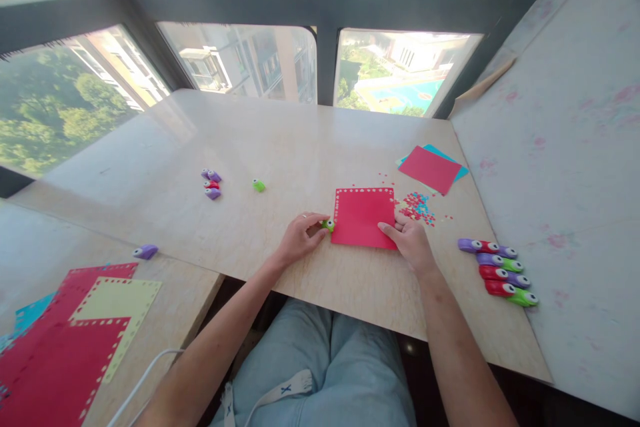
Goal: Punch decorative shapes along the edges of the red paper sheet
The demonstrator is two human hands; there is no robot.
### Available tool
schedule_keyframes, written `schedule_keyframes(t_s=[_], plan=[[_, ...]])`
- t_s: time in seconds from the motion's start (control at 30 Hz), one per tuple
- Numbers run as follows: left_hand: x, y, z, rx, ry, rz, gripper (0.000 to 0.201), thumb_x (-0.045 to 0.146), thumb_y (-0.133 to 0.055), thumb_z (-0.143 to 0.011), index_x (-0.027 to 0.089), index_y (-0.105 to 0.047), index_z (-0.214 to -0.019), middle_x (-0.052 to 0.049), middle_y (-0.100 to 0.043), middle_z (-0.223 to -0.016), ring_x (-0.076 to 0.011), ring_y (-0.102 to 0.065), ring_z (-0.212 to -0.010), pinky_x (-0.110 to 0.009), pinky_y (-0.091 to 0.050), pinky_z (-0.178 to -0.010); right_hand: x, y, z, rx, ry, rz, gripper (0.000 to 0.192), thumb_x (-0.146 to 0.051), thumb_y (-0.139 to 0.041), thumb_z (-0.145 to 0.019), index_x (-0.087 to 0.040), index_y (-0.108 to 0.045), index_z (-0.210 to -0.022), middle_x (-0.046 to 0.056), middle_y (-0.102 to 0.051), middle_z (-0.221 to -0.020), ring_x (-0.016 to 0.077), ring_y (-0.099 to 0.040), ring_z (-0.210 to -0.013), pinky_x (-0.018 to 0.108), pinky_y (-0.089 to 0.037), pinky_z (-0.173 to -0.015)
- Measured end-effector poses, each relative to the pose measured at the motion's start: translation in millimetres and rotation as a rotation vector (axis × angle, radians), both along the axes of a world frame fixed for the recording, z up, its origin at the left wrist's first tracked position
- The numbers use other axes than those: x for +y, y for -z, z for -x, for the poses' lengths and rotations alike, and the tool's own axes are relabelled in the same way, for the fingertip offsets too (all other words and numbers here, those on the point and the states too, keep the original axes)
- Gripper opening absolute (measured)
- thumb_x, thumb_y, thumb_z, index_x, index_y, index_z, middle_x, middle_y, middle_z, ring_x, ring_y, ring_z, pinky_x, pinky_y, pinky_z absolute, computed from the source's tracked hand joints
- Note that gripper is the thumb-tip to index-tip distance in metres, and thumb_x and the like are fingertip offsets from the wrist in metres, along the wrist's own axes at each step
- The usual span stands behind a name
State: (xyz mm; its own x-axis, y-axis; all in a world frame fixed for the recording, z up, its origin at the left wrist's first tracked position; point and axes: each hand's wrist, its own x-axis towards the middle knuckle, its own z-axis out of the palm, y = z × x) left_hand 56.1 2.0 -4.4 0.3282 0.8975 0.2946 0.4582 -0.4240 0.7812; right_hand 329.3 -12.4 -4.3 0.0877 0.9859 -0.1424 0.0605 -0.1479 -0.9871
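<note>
My left hand (302, 237) is closed around a small green craft punch (328, 225), which sits at the left edge of a red paper sheet (363, 217). Punched holes line the sheet's top edge and the upper part of its left edge. With my right hand (407, 238) I grip the sheet's lower right side, thumb on top and fingers beneath. Beyond that hand lies a pile of tiny red, blue and pale punched-out bits (419, 207).
Red and blue sheets (431, 169) lie at the back right. Several coloured punches (500, 271) line the right side; more punches (211, 184) and a green one (259, 185) stand left of centre. Hole-edged papers (65, 340) and a purple punch (145, 251) lie far left. Windows border the back.
</note>
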Motion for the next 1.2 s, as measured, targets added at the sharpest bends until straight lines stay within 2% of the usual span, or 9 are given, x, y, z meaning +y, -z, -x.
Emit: schedule_keyframes(t_s=[0.23,0.47,0.6,0.73,0.9,1.0,1.1,1.2], plan=[[-0.5,-2.4,0.5,0.019,0.024,0.023,0.026,0.029,-0.064,-0.087,0.021,-0.069,-0.111,-0.006,-0.070,-0.092,-0.0163,-0.062,-0.084,-0.030,-0.050,-0.078,1.0,-1.3,0.7,-0.052,-0.035,0.011,0.054,-0.052,-0.076,-0.070,-0.017,-0.068,-0.109,0.010,-0.075,-0.102,0.0284,-0.071,-0.093,0.037,-0.058,-0.078],[-0.9,-2.3,1.4,0.016,0.048,0.075,0.029,0.030,-0.067,-0.086,0.022,-0.070,-0.113,-0.007,-0.070,-0.096,-0.0175,-0.062,-0.088,-0.031,-0.048,-0.081,1.0,-1.2,4.7,-0.221,-0.052,-0.026,0.048,-0.050,-0.068,-0.077,-0.015,-0.067,-0.110,0.010,-0.075,-0.094,0.0270,-0.072,-0.085,0.035,-0.058,-0.071],[-1.7,-2.9,0.9,-0.004,0.050,0.093,0.030,0.033,-0.069,-0.084,0.021,-0.070,-0.112,-0.007,-0.070,-0.099,-0.0176,-0.063,-0.089,-0.031,-0.048,-0.082,0.1,-0.4,8.4,-0.265,-0.026,-0.049,0.044,-0.050,-0.067,-0.078,-0.014,-0.068,-0.103,0.010,-0.075,-0.089,0.0260,-0.071,-0.077,0.036,-0.058,-0.066],[-4.2,-6.5,1.2,-0.100,-0.008,0.144,0.033,0.037,-0.069,-0.084,0.019,-0.067,-0.111,-0.008,-0.070,-0.098,-0.0152,-0.063,-0.083,-0.027,-0.048,-0.076,-0.6,1.6,10.3,-0.282,-0.015,-0.085,0.043,-0.049,-0.065,-0.080,-0.014,-0.067,-0.105,0.011,-0.074,-0.091,0.0250,-0.071,-0.077,0.037,-0.057,-0.070],[-5.5,-6.2,3.9,-0.139,-0.124,0.169,0.024,0.036,-0.064,-0.087,0.017,-0.067,-0.102,-0.006,-0.068,-0.089,-0.0117,-0.059,-0.072,-0.023,-0.047,-0.067,-2.7,0.1,13.5,-0.296,0.017,-0.093,0.040,-0.049,-0.063,-0.083,-0.015,-0.066,-0.105,0.010,-0.074,-0.093,0.0241,-0.070,-0.080,0.036,-0.056,-0.072],[-5.1,-4.7,4.9,-0.158,-0.127,0.175,0.021,0.033,-0.063,-0.087,0.016,-0.067,-0.099,-0.006,-0.068,-0.089,-0.0119,-0.059,-0.074,-0.023,-0.047,-0.067,-4.0,-3.3,15.7,-0.318,0.039,-0.071,0.041,-0.049,-0.063,-0.083,-0.015,-0.066,-0.105,0.010,-0.074,-0.094,0.0242,-0.070,-0.080,0.035,-0.056,-0.071],[-4.6,-5.5,5.2,-0.148,-0.114,0.182,0.018,0.030,-0.062,-0.088,0.017,-0.067,-0.099,-0.005,-0.068,-0.089,-0.0123,-0.060,-0.075,-0.023,-0.047,-0.067,-4.8,-6.1,17.2,-0.266,0.037,-0.042,0.043,-0.049,-0.063,-0.084,-0.016,-0.064,-0.110,0.010,-0.074,-0.099,0.0241,-0.070,-0.083,0.034,-0.056,-0.072],[-4.8,-7.8,5.2,-0.137,-0.118,0.190,0.016,0.029,-0.061,-0.088,0.017,-0.067,-0.096,-0.005,-0.069,-0.089,-0.0125,-0.062,-0.076,-0.022,-0.047,-0.066,-5.6,-7.1,16.9,-0.229,0.039,0.003,0.042,-0.051,-0.065,-0.083,-0.017,-0.065,-0.107,0.010,-0.074,-0.098,0.0237,-0.070,-0.082,0.033,-0.056,-0.070]])
